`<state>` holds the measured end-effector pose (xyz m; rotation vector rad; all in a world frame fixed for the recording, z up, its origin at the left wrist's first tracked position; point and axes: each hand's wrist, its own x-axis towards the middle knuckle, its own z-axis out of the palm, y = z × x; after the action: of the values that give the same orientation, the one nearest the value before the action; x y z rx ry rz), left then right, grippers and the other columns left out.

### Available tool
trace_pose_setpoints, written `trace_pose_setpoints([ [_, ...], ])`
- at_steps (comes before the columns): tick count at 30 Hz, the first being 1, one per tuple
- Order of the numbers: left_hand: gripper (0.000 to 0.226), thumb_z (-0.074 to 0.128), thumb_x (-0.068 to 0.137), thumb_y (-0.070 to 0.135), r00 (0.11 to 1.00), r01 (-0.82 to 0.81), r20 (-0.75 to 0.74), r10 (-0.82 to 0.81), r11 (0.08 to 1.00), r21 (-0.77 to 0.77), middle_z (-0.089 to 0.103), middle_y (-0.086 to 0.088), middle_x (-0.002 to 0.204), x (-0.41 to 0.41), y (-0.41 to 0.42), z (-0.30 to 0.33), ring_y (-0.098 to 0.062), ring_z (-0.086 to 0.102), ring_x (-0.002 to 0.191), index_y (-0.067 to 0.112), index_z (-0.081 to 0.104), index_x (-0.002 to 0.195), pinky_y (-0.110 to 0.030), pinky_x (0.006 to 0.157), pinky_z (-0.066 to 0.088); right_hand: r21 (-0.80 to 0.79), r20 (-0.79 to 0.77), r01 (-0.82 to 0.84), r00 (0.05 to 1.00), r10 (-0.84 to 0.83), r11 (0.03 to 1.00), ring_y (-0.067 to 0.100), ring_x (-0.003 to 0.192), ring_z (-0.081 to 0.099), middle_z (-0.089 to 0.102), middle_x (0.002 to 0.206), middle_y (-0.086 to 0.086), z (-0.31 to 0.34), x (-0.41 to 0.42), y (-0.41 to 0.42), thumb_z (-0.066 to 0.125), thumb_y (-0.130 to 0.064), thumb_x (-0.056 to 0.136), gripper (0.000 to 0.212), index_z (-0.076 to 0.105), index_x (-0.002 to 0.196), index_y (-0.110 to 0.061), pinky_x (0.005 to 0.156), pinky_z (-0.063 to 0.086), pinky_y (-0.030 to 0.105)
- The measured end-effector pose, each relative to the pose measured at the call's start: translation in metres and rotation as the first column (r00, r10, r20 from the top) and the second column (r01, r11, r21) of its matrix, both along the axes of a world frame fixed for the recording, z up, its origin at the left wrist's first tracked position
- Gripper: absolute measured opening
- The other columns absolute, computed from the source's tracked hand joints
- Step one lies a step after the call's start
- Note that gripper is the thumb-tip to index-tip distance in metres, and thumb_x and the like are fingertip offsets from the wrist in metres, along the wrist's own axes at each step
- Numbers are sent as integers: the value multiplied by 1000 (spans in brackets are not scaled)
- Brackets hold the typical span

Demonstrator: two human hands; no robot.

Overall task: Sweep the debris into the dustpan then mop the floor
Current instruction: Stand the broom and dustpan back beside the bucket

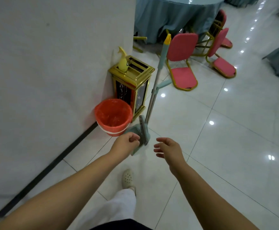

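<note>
- Dustpan (138, 130) stands upright on the tiled floor (218, 146), just beside the orange-lined waste bin (113, 117) and in front of the gold-framed ash bin (132, 87) by the white wall (52, 63).
- Its long pale-green handle (157, 73) rises from the pan and ends in a yellow cap; a side clip sticks out about halfway up.
- A comb-like strip of teeth shows at the pan's edge. I cannot tell whether a broom is clipped to the set.
- Left hand (127, 143) is in front of the pan's lower part, fingers loosely curled; whether they touch the plastic or hold anything is not clear.
- Right hand (167, 149) hovers beside the pan with fingers spread and relaxed, holding nothing.
- Handling, as a judgement: thin moulded plastic on a hollow pole, so probably light and stiff, and top-heavy enough to tip if knocked.
- Best hold looks to be the upper handle, below the cap, where one hand can wrap round it and steer the pan.
- The polished, reflective tiles suggest the pan's lip may slide easily, so it likely needs steadying while debris is swept in.
- No debris is plainly visible near the pan.
</note>
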<state>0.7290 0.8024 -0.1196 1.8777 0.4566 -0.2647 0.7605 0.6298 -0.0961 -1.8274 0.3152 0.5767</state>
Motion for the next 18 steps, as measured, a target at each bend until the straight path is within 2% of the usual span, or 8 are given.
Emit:
trace_pose_setpoints([
  [2, 13, 61, 89, 15, 1000, -15, -3, 15, 999, -45, 63, 2, 107, 30, -4, 0, -18, 59, 102, 26, 63, 96, -36, 89, 52, -6, -4, 6, 1000, -6, 1000, 18, 82, 67, 68, 91, 4, 2, 25, -8, 49, -8, 95, 19, 61, 104, -20, 59, 54, 18],
  [4, 11, 60, 90, 18, 1000, -14, 0, 14, 997, -77, 62, 3, 108, 66, -9, 1, -17, 57, 105, 26, 63, 97, -40, 94, 50, -15, -1, 21, 1000, -21, 1000, 18, 82, 67, 68, 92, 5, 4, 55, -15, 48, -8, 95, 20, 61, 105, -19, 59, 54, 18],
  [6, 13, 60, 91, 21, 1000, -23, 14, 24, 996, -90, 62, 8, 104, 103, -11, 2, -14, 57, 101, 25, 63, 103, -33, 88, 51, -27, 3, 37, 999, -37, 999, 18, 83, 67, 68, 93, 5, 8, 91, -21, 48, -7, 95, 20, 61, 105, -19, 60, 54, 19],
  [9, 16, 60, 90, 22, 997, -64, 45, 71, 989, -133, 60, 16, 94, 155, -10, 8, -5, 57, 91, 26, 61, 106, -17, 68, 45, -40, -15, 58, 998, -59, 997, 20, 82, 67, 68, 92, 8, 17, 145, -24, 48, -4, 94, 22, 62, 106, -15, 61, 54, 21],
  [16, 32, 64, 87, 25, 968, -191, 133, 213, 968, -161, 60, 12, 101, 268, 0, 31, -3, 58, 93, 23, 55, 118, -13, 63, 43, -55, 5, 62, 998, -61, 997, 20, 80, 66, 67, 92, 9, 27, 250, -16, 46, -3, 95, 22, 62, 106, -14, 61, 54, 21],
  [18, 38, 66, 86, 27, 956, -220, 162, 245, 963, -155, 59, 12, 106, 291, -1, 37, -1, 57, 93, 24, 53, 122, -10, 57, 45, -56, 4, 47, 999, -47, 997, 20, 81, 66, 67, 93, 8, 26, 270, -13, 45, -4, 96, 22, 62, 106, -14, 61, 54, 20],
])
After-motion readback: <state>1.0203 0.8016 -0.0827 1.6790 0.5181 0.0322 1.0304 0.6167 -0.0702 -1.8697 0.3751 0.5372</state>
